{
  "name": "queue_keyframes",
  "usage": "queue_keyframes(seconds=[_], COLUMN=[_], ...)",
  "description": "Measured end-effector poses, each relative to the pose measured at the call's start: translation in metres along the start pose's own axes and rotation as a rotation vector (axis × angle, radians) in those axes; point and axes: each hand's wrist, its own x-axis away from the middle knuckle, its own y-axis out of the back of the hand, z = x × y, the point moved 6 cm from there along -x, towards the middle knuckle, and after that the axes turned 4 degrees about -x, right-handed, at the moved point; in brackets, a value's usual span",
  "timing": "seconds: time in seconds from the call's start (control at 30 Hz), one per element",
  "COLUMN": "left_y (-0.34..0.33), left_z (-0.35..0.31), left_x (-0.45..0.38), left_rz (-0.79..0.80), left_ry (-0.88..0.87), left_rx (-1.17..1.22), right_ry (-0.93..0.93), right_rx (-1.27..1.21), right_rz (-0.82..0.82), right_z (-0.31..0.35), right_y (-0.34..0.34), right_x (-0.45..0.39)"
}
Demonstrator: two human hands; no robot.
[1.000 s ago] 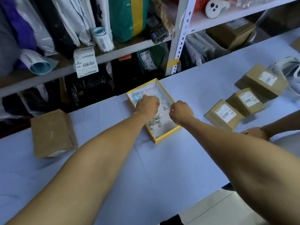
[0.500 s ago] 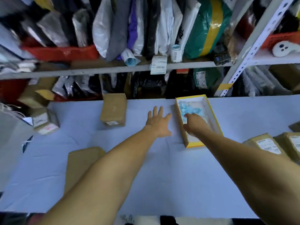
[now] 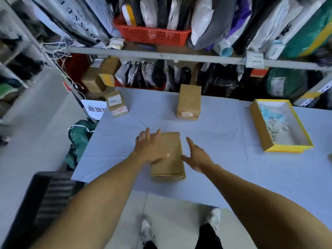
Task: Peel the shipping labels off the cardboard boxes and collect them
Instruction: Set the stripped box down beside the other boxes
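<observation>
Both hands have left the tray [image 3: 258,128], now at 2 o'clock; left hand [image 3: 150,150] lies spread on a box [image 3: 168,159], right hand [image 3: 197,157] open beside it.

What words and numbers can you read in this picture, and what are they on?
"退货": white sign beside the table's left edge; further characters are cut off.
"021", roughly, seen upside down and blurred: small sticker on the far cardboard box.
Too blurred to read: labels on the small stacked boxes, shelf tag, lettering on hanging bag.
</observation>
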Motion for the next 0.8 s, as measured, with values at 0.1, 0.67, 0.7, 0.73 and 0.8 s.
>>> queue_keyframes(seconds=[0.1, 0.67, 0.7, 0.73, 0.8], left_y=[-0.02, -0.037, -0.026, -0.016, 0.009], left_z=[0.021, 0.055, 0.062, 0.068, 0.084], left_x=[0.018, 0.056, 0.053, 0.049, 0.04], left_rz=[0.064, 0.034, 0.009, -0.019, -0.098], left_ry=[-0.039, -0.115, -0.124, -0.132, -0.135], left_rx=[0.048, 0.329, 0.331, 0.329, 0.312], right_ry=[-0.038, 0.081, 0.08, 0.081, 0.09], right_rx=[-0.118, -0.045, -0.039, -0.049, -0.074], right_rz=[0.02, 0.002, -0.01, -0.027, -0.089], right_z=[0.013, 0.069, 0.078, 0.087, 0.111], right_y=[-0.03, -0.069, -0.065, -0.061, -0.054], right_x=[0.01, 0.016, 0.011, 0.006, -0.007])
